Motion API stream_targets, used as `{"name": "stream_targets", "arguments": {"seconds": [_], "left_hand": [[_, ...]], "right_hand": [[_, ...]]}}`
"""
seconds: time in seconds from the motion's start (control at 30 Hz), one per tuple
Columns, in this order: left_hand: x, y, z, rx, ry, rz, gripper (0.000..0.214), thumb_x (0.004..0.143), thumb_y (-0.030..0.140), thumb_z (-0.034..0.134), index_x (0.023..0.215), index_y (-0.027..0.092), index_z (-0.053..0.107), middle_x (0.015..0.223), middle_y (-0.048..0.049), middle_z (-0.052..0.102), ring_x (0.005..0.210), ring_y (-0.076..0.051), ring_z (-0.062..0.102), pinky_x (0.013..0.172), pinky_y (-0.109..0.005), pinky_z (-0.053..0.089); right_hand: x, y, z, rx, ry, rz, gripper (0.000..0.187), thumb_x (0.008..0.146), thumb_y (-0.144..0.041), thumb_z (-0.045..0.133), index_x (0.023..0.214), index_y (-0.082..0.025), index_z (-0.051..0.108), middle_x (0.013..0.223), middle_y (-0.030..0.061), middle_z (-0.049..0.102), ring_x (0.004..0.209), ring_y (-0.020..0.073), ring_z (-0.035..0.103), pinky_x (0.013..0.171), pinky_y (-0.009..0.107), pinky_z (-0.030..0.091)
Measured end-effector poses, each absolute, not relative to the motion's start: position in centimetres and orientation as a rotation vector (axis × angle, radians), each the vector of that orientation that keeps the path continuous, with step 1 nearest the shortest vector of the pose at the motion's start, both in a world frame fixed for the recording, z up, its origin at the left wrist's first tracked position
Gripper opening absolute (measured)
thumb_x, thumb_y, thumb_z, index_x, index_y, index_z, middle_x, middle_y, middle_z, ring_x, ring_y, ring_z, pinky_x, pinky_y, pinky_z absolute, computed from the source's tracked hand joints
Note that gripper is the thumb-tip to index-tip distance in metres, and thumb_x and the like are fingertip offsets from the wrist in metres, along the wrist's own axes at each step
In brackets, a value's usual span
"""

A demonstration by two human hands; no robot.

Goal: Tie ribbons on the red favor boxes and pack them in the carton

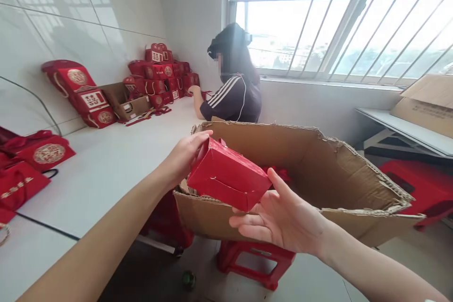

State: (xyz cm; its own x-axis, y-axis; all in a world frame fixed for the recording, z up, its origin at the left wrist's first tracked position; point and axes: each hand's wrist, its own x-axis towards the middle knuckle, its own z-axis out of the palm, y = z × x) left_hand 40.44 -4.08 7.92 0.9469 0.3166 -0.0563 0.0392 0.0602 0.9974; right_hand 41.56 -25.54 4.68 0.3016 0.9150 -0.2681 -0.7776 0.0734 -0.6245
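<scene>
A red gift box (230, 174) is tilted in front of me, its folded bottom flaps facing my view. My left hand (187, 155) grips its left end, the thumb along the upper edge. Below the box's right end, my right hand (283, 217) has its palm up and fingers spread, with the thumb near the corner; whether it bears any weight I cannot tell. Both hands are over the near rim of a large open cardboard carton (347, 165). Something red lies inside the carton, mostly hidden behind the gift box.
The carton rests on a red plastic stool (256, 264). On the white table (141, 151) stand stacked red gift boxes (159, 73) and a small cardboard tray (123, 104). A co-worker (233, 80) sits at the far end. Another carton (428, 104) is at the right.
</scene>
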Motion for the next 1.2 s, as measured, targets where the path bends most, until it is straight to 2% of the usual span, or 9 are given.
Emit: {"name": "stream_targets", "arguments": {"seconds": [0.27,0.43,0.53,0.63,0.77,0.87,0.93,1.1,1.2], "left_hand": [[42.9,-5.2,6.6,1.549,0.258,0.217,0.041,0.081,0.045,0.059,0.11,0.017,0.063,0.095,-0.0085,0.073,0.08,-0.022,0.07,0.062,-0.028,0.056],[44.3,-6.0,5.9,1.59,0.175,0.229,0.047,0.083,0.043,0.055,0.121,0.016,0.054,0.099,-0.0098,0.071,0.084,-0.021,0.069,0.065,-0.029,0.057],[43.4,-6.6,5.3,1.695,0.015,0.361,0.058,0.083,0.039,0.054,0.136,0.024,0.037,0.115,-0.0079,0.066,0.097,-0.021,0.067,0.076,-0.03,0.057],[40.8,-7.0,3.5,2.039,-0.124,0.524,0.07,0.083,0.039,0.055,0.144,0.029,0.023,0.129,-0.0079,0.058,0.107,-0.023,0.063,0.088,-0.036,0.052],[37.4,-7.3,0.1,2.653,-0.517,0.586,0.048,0.081,0.04,0.058,0.126,0.024,0.051,0.118,-0.0072,0.065,0.104,-0.028,0.062,0.097,-0.047,0.042],[36.9,-7.5,-1.8,2.844,-0.675,0.709,0.031,0.079,0.037,0.06,0.105,0.02,0.063,0.097,-0.0058,0.071,0.082,-0.025,0.066,0.087,-0.046,0.042],[37.2,-7.5,-2.4,2.876,-0.687,0.794,0.027,0.079,0.035,0.059,0.1,0.019,0.064,0.093,-0.0057,0.072,0.075,-0.024,0.065,0.08,-0.043,0.042],[37.6,-7.9,-2.5,2.883,-0.669,0.848,0.025,0.077,0.034,0.061,0.097,0.02,0.065,0.096,-0.0048,0.071,0.075,-0.023,0.063,0.076,-0.04,0.042],[37.4,-8.3,-2.1,2.862,-0.687,0.871,0.022,0.078,0.034,0.06,0.095,0.021,0.065,0.091,-0.0033,0.071,0.072,-0.021,0.062,0.072,-0.038,0.043]], "right_hand": [[44.1,-27.7,4.6,-0.841,-0.202,1.274,0.067,0.087,-0.065,0.037,0.124,-0.012,0.053,0.116,0.0155,0.062,0.089,0.0161,0.067,0.077,0.022,0.054],[45.5,-28.7,4.6,-1.063,-0.28,1.165,0.061,0.087,-0.063,0.035,0.118,-0.015,0.056,0.109,0.0147,0.065,0.086,0.0189,0.067,0.075,0.029,0.054],[47.7,-30.2,4.7,-1.355,-0.434,0.789,0.047,0.081,-0.052,0.054,0.116,-0.021,0.053,0.109,0.0101,0.064,0.089,0.0209,0.065,0.078,0.035,0.054],[50.7,-33.0,5.0,-1.804,-0.566,0.292,0.059,0.066,-0.036,0.074,0.118,-0.027,0.048,0.115,0.0057,0.06,0.096,0.0228,0.062,0.08,0.038,0.053],[54.3,-37.0,5.2,-2.473,-0.639,0.14,0.062,0.066,-0.033,0.073,0.121,-0.022,0.047,0.118,0.0115,0.057,0.096,0.0262,0.061,0.079,0.04,0.051],[56.5,-38.5,4.9,-2.927,-0.645,0.245,0.051,0.074,-0.033,0.063,0.119,-0.014,0.047,0.114,0.0161,0.058,0.088,0.0249,0.062,0.076,0.038,0.048],[57.9,-38.7,4.1,-3.085,-0.618,0.433,0.046,0.076,-0.031,0.057,0.115,-0.009,0.048,0.108,0.0186,0.06,0.082,0.0243,0.062,0.071,0.036,0.045],[60.6,-39.0,-1.1,-2.938,-0.277,0.652,0.054,0.071,-0.031,0.063,0.112,0.0,0.049,0.093,0.0232,0.065,0.085,0.0285,0.064,0.064,0.032,0.043],[60.0,-40.4,-5.8,-2.749,-0.132,0.686,0.061,0.059,-0.032,0.076,0.108,-0.003,0.054,0.083,0.0197,0.068,0.073,0.0269,0.066,0.055,0.03,0.046]]}}
